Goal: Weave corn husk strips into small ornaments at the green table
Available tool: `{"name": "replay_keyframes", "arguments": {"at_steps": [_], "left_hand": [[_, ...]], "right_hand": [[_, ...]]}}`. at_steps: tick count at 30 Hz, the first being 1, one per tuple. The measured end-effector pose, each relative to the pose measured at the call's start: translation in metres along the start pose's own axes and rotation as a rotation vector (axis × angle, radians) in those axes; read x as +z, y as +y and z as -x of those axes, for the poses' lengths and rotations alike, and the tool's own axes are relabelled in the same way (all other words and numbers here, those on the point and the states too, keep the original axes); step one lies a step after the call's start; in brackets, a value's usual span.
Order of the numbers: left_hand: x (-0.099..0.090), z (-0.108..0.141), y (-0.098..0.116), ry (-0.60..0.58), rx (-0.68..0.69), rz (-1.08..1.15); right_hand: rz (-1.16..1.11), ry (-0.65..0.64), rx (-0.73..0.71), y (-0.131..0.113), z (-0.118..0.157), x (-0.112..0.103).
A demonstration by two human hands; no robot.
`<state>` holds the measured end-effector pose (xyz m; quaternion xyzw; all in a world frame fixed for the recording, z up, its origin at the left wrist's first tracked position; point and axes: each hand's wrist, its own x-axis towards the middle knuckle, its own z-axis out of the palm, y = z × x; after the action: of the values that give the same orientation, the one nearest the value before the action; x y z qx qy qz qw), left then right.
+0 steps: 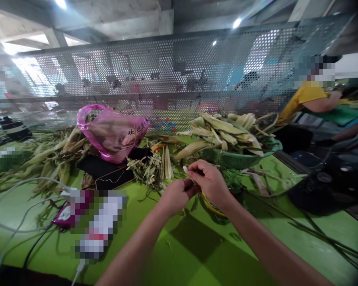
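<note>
My left hand [175,195] and my right hand [210,183] meet above the green table [193,266], fingertips pinched together. A small pale piece of corn husk [185,169] sticks out past my right fingertips. My left fingers close at its lower end, where the fingers hide most of it. Below my right hand sits a round yellow-rimmed thing [212,208], partly covered by the hand. Behind my hands lie a bunch of small pale husk flowers [151,169] and some upright husk strips [168,163].
A green basket [241,159] heaped with dry corn husks [226,131] stands behind right. A pink plastic bag [113,133] rests on dark cloth beside more husks [64,153]. Phone [115,179], power strip [68,212] and cables lie left. A person in yellow [310,95] sits at right.
</note>
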<state>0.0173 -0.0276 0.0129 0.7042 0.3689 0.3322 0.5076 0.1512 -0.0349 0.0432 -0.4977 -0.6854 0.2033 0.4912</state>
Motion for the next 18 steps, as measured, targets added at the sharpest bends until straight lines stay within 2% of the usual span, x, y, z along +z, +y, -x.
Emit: {"name": "replay_keyframes", "arguments": {"at_steps": [5, 8, 9, 11, 14, 16, 18], "left_hand": [[-0.002, -0.003, 0.001, -0.005, -0.039, 0.161], [-0.009, -0.002, 0.005, 0.102, -0.095, 0.341], [-0.011, -0.002, 0.006, 0.149, -0.101, 0.389], [-0.013, 0.000, 0.008, 0.201, -0.093, 0.456], [-0.013, 0.000, 0.006, 0.170, -0.070, 0.491], [-0.011, -0.001, 0.002, 0.144, -0.064, 0.448], [-0.010, -0.003, -0.001, 0.148, -0.050, 0.382]], "right_hand": [[-0.035, 0.016, 0.006, -0.002, -0.003, -0.006], [-0.027, 0.087, -0.011, 0.000, -0.006, -0.012], [-0.030, 0.093, 0.023, 0.001, -0.007, -0.013], [-0.085, 0.019, 0.164, 0.005, -0.007, -0.014], [-0.280, -0.166, 0.329, 0.008, -0.007, -0.010], [-0.407, -0.162, 0.352, 0.007, -0.007, -0.007], [-0.464, -0.093, 0.351, 0.007, -0.006, -0.004]]}}
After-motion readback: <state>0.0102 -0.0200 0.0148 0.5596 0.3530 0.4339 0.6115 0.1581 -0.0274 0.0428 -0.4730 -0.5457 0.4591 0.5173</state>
